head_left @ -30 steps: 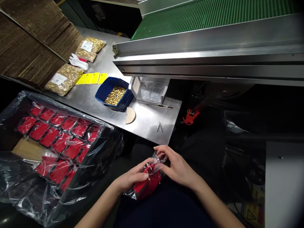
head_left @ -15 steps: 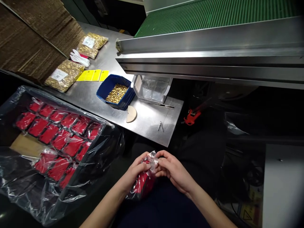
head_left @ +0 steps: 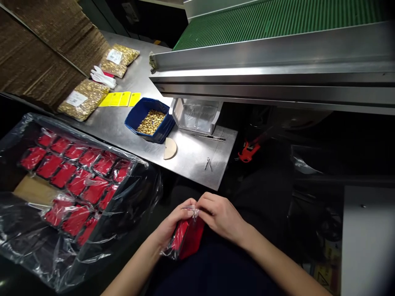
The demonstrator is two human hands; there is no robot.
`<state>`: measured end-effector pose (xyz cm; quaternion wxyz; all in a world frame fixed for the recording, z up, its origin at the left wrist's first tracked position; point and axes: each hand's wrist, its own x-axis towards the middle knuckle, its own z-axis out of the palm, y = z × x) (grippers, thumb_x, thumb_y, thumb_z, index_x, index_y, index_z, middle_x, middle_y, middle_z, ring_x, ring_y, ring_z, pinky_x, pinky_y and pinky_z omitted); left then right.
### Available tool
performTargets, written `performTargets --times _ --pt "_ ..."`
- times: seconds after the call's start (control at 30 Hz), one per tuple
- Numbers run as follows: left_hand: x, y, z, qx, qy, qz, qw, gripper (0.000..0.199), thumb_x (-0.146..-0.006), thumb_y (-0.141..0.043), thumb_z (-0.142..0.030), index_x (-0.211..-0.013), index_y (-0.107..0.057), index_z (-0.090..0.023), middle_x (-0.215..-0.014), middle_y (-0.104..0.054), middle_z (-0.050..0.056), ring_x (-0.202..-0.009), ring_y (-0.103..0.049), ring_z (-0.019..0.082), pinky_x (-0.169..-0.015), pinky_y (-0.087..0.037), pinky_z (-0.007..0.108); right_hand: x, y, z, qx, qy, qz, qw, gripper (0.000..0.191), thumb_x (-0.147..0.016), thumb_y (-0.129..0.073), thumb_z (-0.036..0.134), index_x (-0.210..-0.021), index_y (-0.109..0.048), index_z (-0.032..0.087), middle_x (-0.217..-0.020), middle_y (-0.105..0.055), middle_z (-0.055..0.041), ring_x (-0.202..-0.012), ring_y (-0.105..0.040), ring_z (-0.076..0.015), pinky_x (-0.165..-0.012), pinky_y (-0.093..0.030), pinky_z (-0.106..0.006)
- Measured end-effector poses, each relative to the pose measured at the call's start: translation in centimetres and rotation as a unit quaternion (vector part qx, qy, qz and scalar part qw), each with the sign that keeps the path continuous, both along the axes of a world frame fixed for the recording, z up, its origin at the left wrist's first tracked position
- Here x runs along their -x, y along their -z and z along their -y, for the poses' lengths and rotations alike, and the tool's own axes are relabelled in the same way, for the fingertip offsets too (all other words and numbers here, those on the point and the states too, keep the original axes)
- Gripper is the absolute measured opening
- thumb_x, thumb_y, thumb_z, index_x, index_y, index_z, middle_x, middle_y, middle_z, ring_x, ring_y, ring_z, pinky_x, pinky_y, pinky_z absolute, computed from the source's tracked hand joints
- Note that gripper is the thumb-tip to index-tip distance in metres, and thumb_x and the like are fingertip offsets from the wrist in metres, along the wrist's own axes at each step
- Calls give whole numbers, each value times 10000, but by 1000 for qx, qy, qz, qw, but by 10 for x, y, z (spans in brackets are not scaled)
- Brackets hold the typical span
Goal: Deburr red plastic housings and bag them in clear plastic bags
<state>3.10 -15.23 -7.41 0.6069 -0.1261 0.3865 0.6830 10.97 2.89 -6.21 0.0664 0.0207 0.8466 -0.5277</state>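
Observation:
Close to my body, a red and black part in a clear plastic bag [head_left: 189, 237] is held between both hands. My left hand [head_left: 174, 222] is closed round its left side, thumb near the top of the bag. With its fingers pinched, my right hand [head_left: 219, 213] grips the gathered plastic at the bag's upper end. What exactly the red part is, I cannot tell. To the left, a black crate [head_left: 126, 197] lined with clear plastic holds several similar bagged red parts [head_left: 78, 181] in rows.
On the metal table [head_left: 197, 172] are a blue bin [head_left: 131, 119] of small brass pieces, a clear-fronted bin [head_left: 197, 117], a half-round wooden piece [head_left: 170, 149], small pliers-like tool [head_left: 208, 164], yellow cards [head_left: 120, 99] and bags of brass pieces [head_left: 83, 98]. A green conveyor [head_left: 277, 24] runs above right.
My right hand has turned over and closed more tightly on the bag's top. The bag's loose plastic is now bunched lower, and the red part shows more of its right side.

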Motion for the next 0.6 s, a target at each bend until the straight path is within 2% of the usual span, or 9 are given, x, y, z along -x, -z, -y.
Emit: performTargets --times 0.1,0.23,0.3,0.37,0.43,0.47,0.5,0.53,0.6 --pt "-6 -1 -1 14 8 -122 992 315 -829 -765 -329 -1062 -582 -220 -896 -593 -5 -790 -577 149 -722 -436 239 -4 5 11 65 119 87 987 77 -916 -621 177 -875 -652 233 -805 -678 16 -715 -651 -153 -669 -487 -255" --pt "-13 -2 -3 52 28 -280 958 380 -830 -776 -386 -1135 -610 -230 -1096 -602 46 -987 -590 225 -867 -460 313 -9 13 23 211 226 206 929 100 -812 -667 216 -792 -570 225 -650 -621 49 -581 -617 -142 -533 -457 -230" --pt "-13 -4 -4 67 31 -350 934 301 -854 -744 -408 -1062 -655 -211 -1148 -586 74 -1053 -583 257 -929 -457 352 -10 17 28 333 259 258 869 161 -772 -702 249 -784 -545 216 -622 -614 54 -547 -607 -131 -525 -480 -223" --pt "-13 -5 -5 82 34 -405 910 230 -866 -727 -403 -950 -681 -194 -1176 -567 91 -1087 -577 271 -988 -439 382 -12 19 30 469 277 302 783 227 -743 -747 281 -797 -541 203 -659 -630 44 -563 -618 -114 -564 -516 -217" --pt "-11 -5 -6 99 28 -415 904 215 -865 -727 -387 -841 -665 -182 -1171 -562 94 -1077 -582 269 -1020 -427 398 -15 18 30 555 269 315 721 249 -761 -767 318 -837 -567 190 -759 -665 13 -662 -661 -114 -653 -550 -218" --pt "-11 -4 -7 104 17 -396 912 221 -856 -732 -376 -804 -647 -178 -1166 -566 93 -1069 -583 266 -1020 -430 396 -18 15 29 561 259 309 723 238 -791 -757 335 -864 -585 186 -801 -677 -2 -712 -677 -122 -692 -561 -228" --pt "-10 -3 -7 105 2 -360 927 224 -845 -737 -362 -781 -631 -176 -1158 -575 91 -1064 -584 263 -1010 -440 386 -20 13 27 535 247 292 754 211 -832 -732 342 -896 -604 187 -834 -684 -12 -745 -686 -133 -716 -570 -243" --pt "-10 -2 -7 100 -19 -307 946 220 -836 -737 -347 -770 -617 -174 -1150 -587 87 -1057 -587 257 -991 -455 372 -22 9 25 477 238 260 806 169 -876 -694 335 -934 -622 193 -873 -690 -22 -772 -690 -145 -734 -575 -264" --pt "-10 2 -8 73 -66 -164 982 198 -832 -724 -316 -769 -599 -175 -1092 -616 68 -986 -608 223 -915 -495 331 -25 3 19 291 209 158 920 112 -947 -611 271 -1036 -657 222 -1008 -691 -47 -865 -690 -176 -802 -576 -320"
